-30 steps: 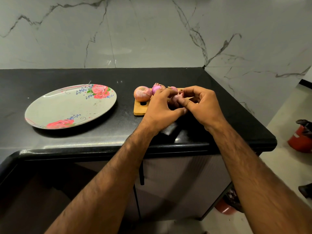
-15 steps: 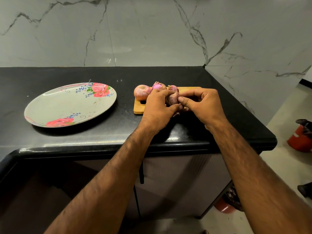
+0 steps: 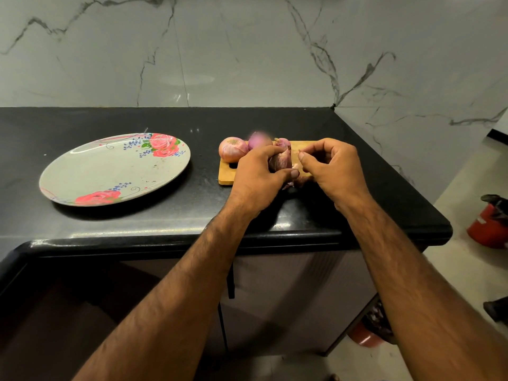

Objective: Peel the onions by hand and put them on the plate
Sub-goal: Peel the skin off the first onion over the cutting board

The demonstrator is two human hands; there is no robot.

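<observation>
The red onion is held just above the wooden cutting board. The left hand grips it steady while the right hand pinches what appears to be loose skin. Two more onions wait behind it. The floral plate sits to the left on the counter.

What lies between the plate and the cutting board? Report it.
Head view: only bare black countertop lies between the plate and the cutting board; nothing stands on that stretch.

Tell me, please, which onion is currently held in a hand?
The onion in the left hand, nearest the person; the others lie on the wooden board.
</observation>
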